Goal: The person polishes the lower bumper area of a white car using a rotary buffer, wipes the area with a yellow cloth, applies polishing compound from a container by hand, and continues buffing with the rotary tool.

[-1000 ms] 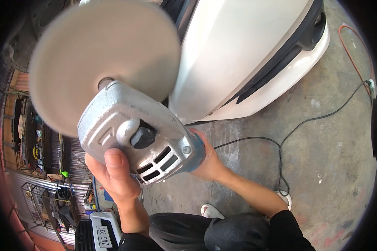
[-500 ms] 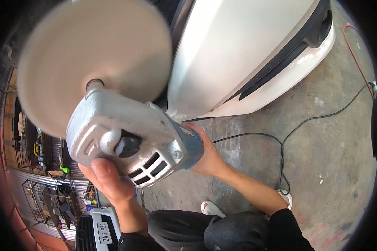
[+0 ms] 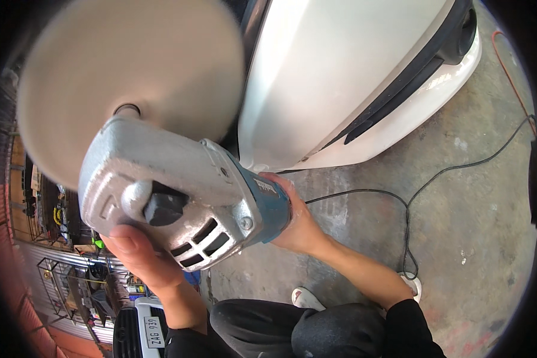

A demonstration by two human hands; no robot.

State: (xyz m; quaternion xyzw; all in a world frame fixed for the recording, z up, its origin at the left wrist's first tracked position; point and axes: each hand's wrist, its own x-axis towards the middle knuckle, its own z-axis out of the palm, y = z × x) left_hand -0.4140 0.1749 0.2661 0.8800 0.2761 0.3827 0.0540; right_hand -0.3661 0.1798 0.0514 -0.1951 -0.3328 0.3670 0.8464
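A rotary polisher with a silver gear housing and a blue body is held up close in front of me. Its large round buffing pad is blurred, as if spinning, at the upper left. My left hand is closed on the housing, its thumb along the metal and its other fingers mostly hidden behind. Around the blue body my right hand is wrapped. Just right of the pad is the white car's bumper with a black trim strip; the pad's far edge lies beside it, and I cannot tell whether they touch.
A black power cord runs over the concrete floor to an orange cord at the right. Metal shelves with assorted items line the left wall. Another vehicle's front shows at lower left.
The polisher and my left hand have shifted slightly left in the view. The pad is blurred in both frames, and both hands keep their hold.
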